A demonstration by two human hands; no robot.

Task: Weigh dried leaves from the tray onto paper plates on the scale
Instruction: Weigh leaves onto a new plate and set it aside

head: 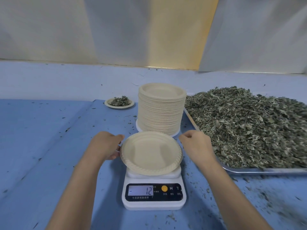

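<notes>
Left hand [106, 146]: curled round left rim of round beige paper plate [151, 152], steadying it.
White digital scale [153, 193]: between hands, beneath plate.
Right hand [196, 145]: curled at right rim; contact unclear.
Dried green leaves [249, 123]: heaped on steel tray [265, 170], right of hands.

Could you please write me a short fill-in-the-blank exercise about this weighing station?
1. The paper plate at the scale carries ____ leaves.
2. The scale's display shows the digits ____.
3. The tray of dried leaves lies on the scale's ____ side.
4. Behind the scale stands a tall ____ of spare plates.
Missing words: no; 12; right; stack.
</notes>
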